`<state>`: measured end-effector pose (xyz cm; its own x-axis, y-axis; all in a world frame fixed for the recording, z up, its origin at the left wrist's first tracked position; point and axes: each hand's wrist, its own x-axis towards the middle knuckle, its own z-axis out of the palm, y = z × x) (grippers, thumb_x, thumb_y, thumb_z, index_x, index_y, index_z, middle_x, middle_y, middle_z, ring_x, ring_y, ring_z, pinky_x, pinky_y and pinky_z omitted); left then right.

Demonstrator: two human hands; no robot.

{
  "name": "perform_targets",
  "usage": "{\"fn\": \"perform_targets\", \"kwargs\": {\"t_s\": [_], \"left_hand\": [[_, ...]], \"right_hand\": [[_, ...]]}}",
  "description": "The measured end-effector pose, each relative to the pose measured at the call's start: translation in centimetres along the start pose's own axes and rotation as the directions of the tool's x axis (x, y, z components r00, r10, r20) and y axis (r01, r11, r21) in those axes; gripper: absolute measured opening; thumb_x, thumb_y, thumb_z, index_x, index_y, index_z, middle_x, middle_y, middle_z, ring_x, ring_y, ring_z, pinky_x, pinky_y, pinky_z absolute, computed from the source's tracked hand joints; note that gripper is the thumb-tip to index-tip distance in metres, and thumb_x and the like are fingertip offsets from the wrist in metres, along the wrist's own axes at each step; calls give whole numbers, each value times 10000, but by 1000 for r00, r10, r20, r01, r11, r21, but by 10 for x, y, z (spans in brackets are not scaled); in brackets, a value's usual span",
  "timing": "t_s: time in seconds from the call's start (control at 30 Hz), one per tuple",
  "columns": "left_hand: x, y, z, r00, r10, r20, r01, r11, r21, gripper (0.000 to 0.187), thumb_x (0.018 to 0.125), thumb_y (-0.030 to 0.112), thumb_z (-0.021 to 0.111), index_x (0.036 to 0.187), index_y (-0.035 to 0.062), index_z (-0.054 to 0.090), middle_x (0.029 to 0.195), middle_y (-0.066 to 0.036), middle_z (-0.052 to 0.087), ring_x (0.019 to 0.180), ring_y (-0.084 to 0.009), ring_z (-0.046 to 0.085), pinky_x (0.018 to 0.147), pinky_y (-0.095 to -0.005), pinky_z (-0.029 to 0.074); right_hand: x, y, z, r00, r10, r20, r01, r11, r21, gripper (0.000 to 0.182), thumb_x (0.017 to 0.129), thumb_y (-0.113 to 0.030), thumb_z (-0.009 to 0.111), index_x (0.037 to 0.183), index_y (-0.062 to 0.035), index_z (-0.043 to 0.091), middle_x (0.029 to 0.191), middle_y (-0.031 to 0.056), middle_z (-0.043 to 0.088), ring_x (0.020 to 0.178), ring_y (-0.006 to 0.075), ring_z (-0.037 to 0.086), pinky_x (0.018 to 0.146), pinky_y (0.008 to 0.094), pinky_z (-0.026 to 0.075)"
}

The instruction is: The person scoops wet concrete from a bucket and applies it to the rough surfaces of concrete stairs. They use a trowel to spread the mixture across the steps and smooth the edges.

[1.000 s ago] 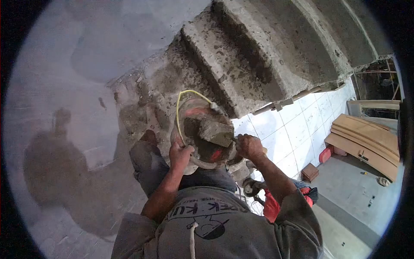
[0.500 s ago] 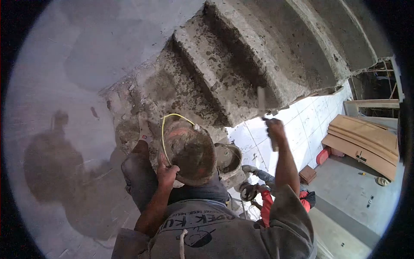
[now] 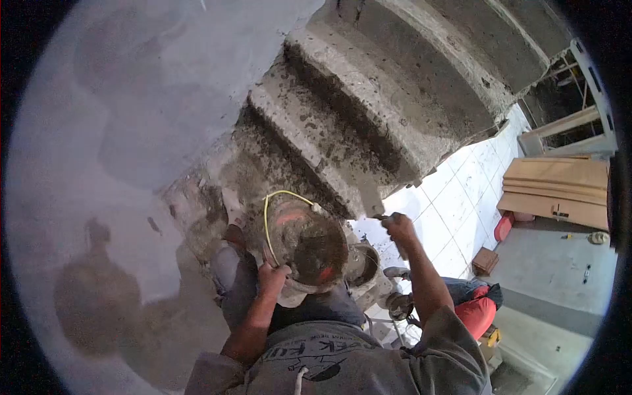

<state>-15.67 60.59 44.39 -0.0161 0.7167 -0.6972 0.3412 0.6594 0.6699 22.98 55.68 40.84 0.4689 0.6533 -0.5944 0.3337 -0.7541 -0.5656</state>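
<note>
A bucket (image 3: 309, 253) of wet grey mortar rests at my lap, with a yellow handle (image 3: 266, 224) arching over its far left side. My left hand (image 3: 273, 275) grips the bucket's near left rim. Out to the right, my right hand (image 3: 399, 230) is closed on the handle of a trowel (image 3: 370, 199), whose blade points up and left over the end of a rough concrete step (image 3: 316, 155). Mortar spatters the steps. Just right of the first bucket stands a second bucket (image 3: 361, 264).
A grey wall (image 3: 131, 125) rises on the left, bearing my shadow. Below right, a person in red (image 3: 477, 313) bends near a dark container (image 3: 399, 306). White floor tiles (image 3: 454, 197), wooden panels (image 3: 556, 191) and a brown stack (image 3: 485, 261) lie right.
My right hand and trowel have moved lower and slightly left. The view has shifted, so the bucket appears further right. The person in red shows further right.
</note>
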Motion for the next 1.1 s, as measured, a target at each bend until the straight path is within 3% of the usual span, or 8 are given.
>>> {"fn": "perform_targets", "kwargs": {"t_s": [0.17, 0.47, 0.57, 0.7, 0.77, 0.97, 1.07, 1.1], "left_hand": [[51, -10, -14, 975, -142, 173, 144, 990, 4, 273, 695, 68, 614, 945, -36, 578, 729, -85, 605, 582, -189, 597, 528, -320, 470], [153, -69, -60, 947, -266, 178, 183, 907, 380, 458, 648, 126, 697, 1050, -16, 531, 879, -101, 596, 689, -217, 576, 632, -351, 478], [153, -64, -62, 968, -220, 122, 196, 963, 183, 591, 619, 139, 721, 1149, 12, 493, 958, -95, 596, 762, -236, 572, 700, -353, 479], [155, -83, -77, 990, -91, 107, 97, 994, -58, 546, 679, 99, 655, 1174, 10, 442, 769, -73, 589, 647, -201, 593, 561, -324, 489], [162, -98, -79, 986, -154, 61, 141, 975, 171, 543, 674, 111, 663, 1164, 7, 452, 797, -82, 586, 645, -218, 594, 567, -315, 491], [156, -61, -58, 962, -270, 44, 209, 828, 521, 385, 672, 132, 676, 1003, -33, 571, 722, -116, 619, 641, -235, 613, 579, -343, 499], [137, -27, -43, 954, -278, 114, 244, 938, 246, 237, 663, 140, 683, 812, -28, 609, 646, -102, 604, 595, -219, 604, 558, -360, 485], [144, -52, -44, 953, -280, 117, 246, 938, 246, 237, 663, 140, 683, 812, -28, 609, 646, -102, 604, 595, -219, 604, 558, -360, 485]], "right_hand": [[58, -48, 69, 991, -130, 14, 131, 985, -116, 408, 782, -389, 561, 930, -13, 616, 923, 234, 634, 851, 385, 615, 759, 452, 475], [265, -201, 179, 993, -67, -101, 81, 986, 145, 436, 797, -362, 565, 914, 58, 597, 852, 255, 618, 816, 435, 591, 704, 446, 484], [359, -178, 220, 817, -509, -269, 419, 846, -328, 267, 782, -191, 591, 957, 10, 586, 788, 200, 623, 701, 338, 613, 612, 410, 485], [378, -170, 217, 901, -375, -217, 306, 906, -294, 207, 794, -191, 579, 823, 11, 611, 742, 185, 630, 700, 284, 626, 597, 428, 477], [338, -187, 186, 964, 188, -188, -85, 889, 449, 271, 799, -228, 588, 800, 41, 616, 733, 180, 633, 747, 298, 633, 636, 431, 477], [240, -111, 148, 938, 127, -323, -3, 934, 358, 350, 789, -278, 593, 851, 66, 611, 734, 199, 637, 717, 340, 635, 632, 426, 462], [210, -73, 136, 973, 35, -229, -73, 985, -160, 353, 791, -298, 595, 879, 43, 615, 762, 216, 631, 721, 352, 631, 630, 421, 459], [188, -81, 122, 955, 181, -234, -166, 983, 82, 350, 791, -307, 599, 876, 32, 618, 780, 228, 629, 755, 369, 626, 644, 431, 466]]}}
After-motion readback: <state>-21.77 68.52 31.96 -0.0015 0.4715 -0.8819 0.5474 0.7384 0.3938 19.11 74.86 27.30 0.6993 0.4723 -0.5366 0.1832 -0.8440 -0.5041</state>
